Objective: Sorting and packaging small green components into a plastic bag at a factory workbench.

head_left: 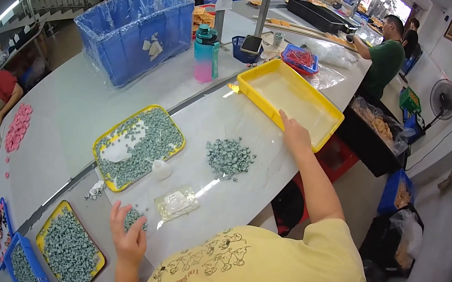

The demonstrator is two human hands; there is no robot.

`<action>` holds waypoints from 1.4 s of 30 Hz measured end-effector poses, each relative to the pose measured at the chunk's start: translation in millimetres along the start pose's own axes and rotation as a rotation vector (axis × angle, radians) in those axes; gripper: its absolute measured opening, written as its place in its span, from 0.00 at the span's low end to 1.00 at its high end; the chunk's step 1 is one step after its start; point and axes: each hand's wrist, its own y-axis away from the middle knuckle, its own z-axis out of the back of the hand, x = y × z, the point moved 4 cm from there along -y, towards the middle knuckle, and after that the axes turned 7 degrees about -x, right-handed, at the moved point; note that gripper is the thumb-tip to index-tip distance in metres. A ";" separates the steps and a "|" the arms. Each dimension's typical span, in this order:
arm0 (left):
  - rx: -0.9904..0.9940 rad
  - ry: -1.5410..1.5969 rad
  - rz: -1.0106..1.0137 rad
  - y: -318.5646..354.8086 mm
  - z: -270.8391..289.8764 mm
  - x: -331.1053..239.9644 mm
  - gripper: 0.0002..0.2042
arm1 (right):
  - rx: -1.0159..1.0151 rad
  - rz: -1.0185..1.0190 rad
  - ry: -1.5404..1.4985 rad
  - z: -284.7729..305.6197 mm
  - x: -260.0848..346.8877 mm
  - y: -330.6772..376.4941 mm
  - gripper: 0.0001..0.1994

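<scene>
My right arm reaches out to a yellow tray (pixel 332 122) at the far right of the table. My right hand (pixel 294 136) grips its near rim; the fingers inside are partly hidden. Only a pale bottom shows in that tray. My left hand (pixel 127 238) is low in the view, fingers apart beside a small heap of grey-green pieces (pixel 135 218) on the table. A larger heap of grey-green pieces (pixel 229 158) lies between my two hands. Near my left hand is a flat clear-and-yellowish packet (pixel 177 203).
A yellow-rimmed tray (pixel 182 140) of grey-green pieces lies left of centre, with a white lump (pixel 160 169) beside it. Another full yellow tray (pixel 101 267) sits lower left. Behind stand a blue lined bin (pixel 134 46) and a bottle (pixel 205 56). Co-workers sit around the table.
</scene>
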 end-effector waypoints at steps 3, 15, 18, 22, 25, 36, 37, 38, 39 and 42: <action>0.034 0.037 -0.016 4.5 -39.1 -13.8 0.11 | 0.004 -0.020 0.017 -20.8 -33.1 -7.0 0.28; 0.011 0.004 0.025 13.4 -174.4 -77.9 0.12 | 0.098 -0.045 -0.159 -87.2 -167.2 -34.9 0.22; 0.048 -0.004 0.019 14.0 -225.8 -98.1 0.12 | -0.131 0.111 -0.284 -94.8 -186.8 -36.9 0.22; 0.129 0.035 -0.005 11.5 -284.6 -116.0 0.13 | -0.146 0.343 -0.614 -122.5 -167.8 -14.2 0.27; 0.203 0.109 -0.019 14.7 -323.0 -130.9 0.13 | -0.108 0.473 -0.494 -139.2 -147.5 1.4 0.33; 0.284 0.200 -0.050 27.0 -393.0 -187.0 0.15 | 0.029 0.750 -0.338 -181.2 -142.2 11.8 0.31; 0.282 0.220 -0.045 24.3 -396.7 -188.3 0.15 | 0.039 0.740 -0.323 -188.3 -143.9 11.4 0.29; 0.284 0.217 -0.046 20.5 -403.2 -191.5 0.15 | 0.038 0.739 -0.326 -191.6 -147.5 11.2 0.29; 0.275 0.236 0.000 18.2 -409.8 -194.5 0.15 | 0.038 0.761 -0.340 -192.7 -147.3 11.1 0.27; 0.235 0.227 0.009 -5.3 -433.7 -210.2 0.15 | 0.041 0.788 -0.348 -189.9 -155.0 14.5 0.27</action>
